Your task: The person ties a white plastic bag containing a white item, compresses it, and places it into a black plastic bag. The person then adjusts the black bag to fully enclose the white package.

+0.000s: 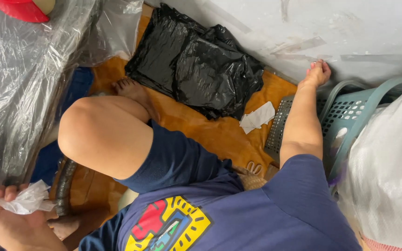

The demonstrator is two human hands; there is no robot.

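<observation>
The left grip [10, 218] is clamped on a crumpled wad of clear plastic wrap [29, 200], fingers curled over its top edge at the lower left corner of the view. Just above that grip hangs a large sheet of wrinkled transparent plastic [19, 83], and beside it, toward the body, a bent bare knee [103, 135] rises in dark blue shorts. A dark ribbed hose [63, 186] lies just right of the wad.

The right grip [318, 73] is stretched far out from the body, fingers together and pressed flat against the pale grey wall [350, 28]; it holds nothing. Directly below this grip and along the forearm sits a grey-green perforated plastic basket [350, 111], with a bulky white sack [391, 172] on its outer side. To the inner side of the grip lies a heap of black plastic bags [196, 65] on an orange-brown floor mat [210, 135], with a scrap of white paper [257, 117] between bags and basket. A bare foot [133, 90] rests at the bags' edge.
</observation>
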